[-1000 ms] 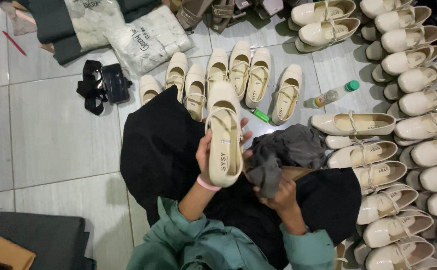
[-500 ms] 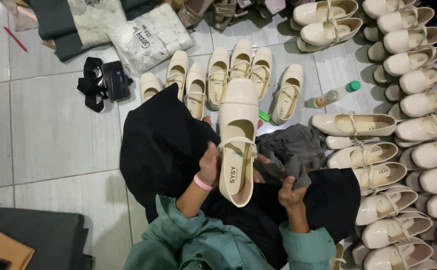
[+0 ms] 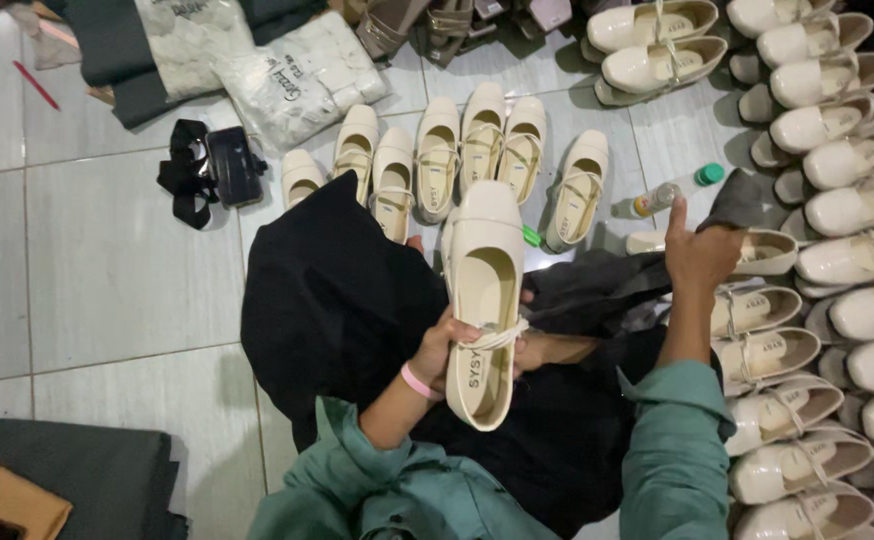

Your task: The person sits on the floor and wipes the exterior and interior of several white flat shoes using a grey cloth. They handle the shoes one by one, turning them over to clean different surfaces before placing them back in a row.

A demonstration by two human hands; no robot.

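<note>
Left hand [image 3: 444,350] grasps the cream strapped flat shoe [image 3: 484,300] over the lap, sole down. Right hand [image 3: 702,250] clenches a dark grey cloth [image 3: 617,285], raised aside. Advisable: steady the shoe, wipe evenly along the upper.

Pale grey floor tiles [image 3: 107,260] with dark grout lines spread under dim, cool light. Cream strap shoes [image 3: 837,300] crowd the right side, white plastic packages [image 3: 297,75] lie at top, a dark mat [image 3: 77,480] fills the lower-left corner.
</note>
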